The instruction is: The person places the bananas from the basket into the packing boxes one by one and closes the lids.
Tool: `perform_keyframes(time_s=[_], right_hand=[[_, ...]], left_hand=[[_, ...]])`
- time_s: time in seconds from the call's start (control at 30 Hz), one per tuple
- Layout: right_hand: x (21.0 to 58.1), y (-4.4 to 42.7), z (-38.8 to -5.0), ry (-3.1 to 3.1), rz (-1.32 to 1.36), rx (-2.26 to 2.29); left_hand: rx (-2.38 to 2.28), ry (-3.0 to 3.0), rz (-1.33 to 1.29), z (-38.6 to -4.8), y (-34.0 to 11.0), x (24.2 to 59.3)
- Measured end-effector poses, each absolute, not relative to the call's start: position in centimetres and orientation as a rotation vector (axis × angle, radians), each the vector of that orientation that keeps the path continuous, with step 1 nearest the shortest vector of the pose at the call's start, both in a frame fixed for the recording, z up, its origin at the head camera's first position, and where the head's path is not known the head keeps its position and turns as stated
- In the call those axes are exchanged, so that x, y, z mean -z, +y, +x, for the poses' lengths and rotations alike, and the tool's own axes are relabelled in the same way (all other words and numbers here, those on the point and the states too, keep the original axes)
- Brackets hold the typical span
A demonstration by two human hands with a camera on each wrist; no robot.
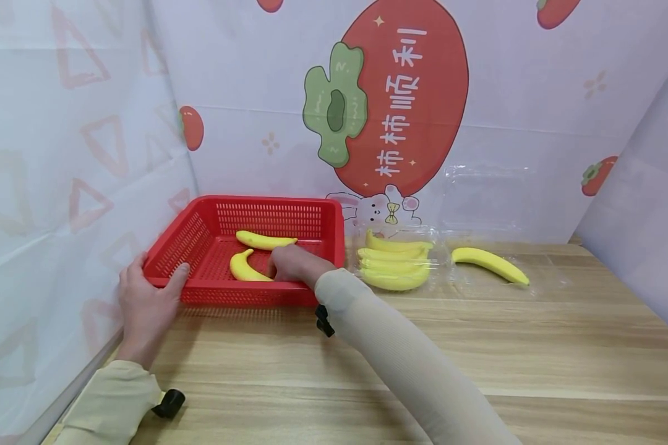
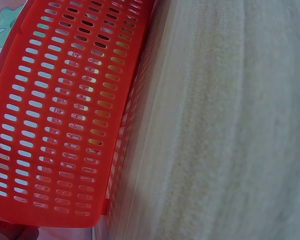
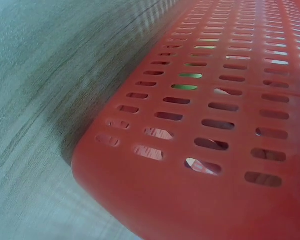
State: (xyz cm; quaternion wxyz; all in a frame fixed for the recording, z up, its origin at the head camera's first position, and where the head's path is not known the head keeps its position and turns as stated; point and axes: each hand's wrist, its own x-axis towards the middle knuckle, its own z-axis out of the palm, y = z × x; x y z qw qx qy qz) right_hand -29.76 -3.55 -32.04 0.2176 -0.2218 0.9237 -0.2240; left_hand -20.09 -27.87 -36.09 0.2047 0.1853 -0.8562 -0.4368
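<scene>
A red slotted plastic basket [image 1: 245,285] stands on the wooden table by the left wall. My left hand [image 1: 147,303] grips its front left corner, thumb over the rim. In the left wrist view the basket's front wall [image 2: 65,219] hides most of that hand. My right hand [image 1: 297,262] reaches over the front rim into the basket, fingers bent downward. Its fingertips are hidden, so I cannot tell whether they hold something. Left of it lies a curved yellow banana [image 1: 244,267]; behind it lies another banana [image 1: 261,241]. In the right wrist view the basket wall [image 3: 135,192] blocks the hand.
Right of the basket, a clear plastic clamshell box [image 1: 435,272] holds several bananas [image 1: 395,281]. Beside it an opened clear clamshell [image 1: 548,278] has a single banana [image 1: 490,264] in it. A printed cloth [image 1: 245,167] hangs behind the table.
</scene>
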Motion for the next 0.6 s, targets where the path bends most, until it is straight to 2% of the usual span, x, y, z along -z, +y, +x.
perform_keyframes(time_s=[0.13,0.37,0.6], right_hand=[[32.12,-3.61,-29.87,2.592,-0.636,0.535],[32.32,-3.60,-29.84,2.574,-0.580,0.643],[32.27,-3.65,-29.79,2.604,-0.699,0.515]], left_hand=[[1.214,-2.391,0.521,-20.13,-27.92,36.07],[1.224,-2.402,0.533,-20.13,-27.84,36.00],[1.230,-2.399,0.542,-20.28,-27.94,36.04]])
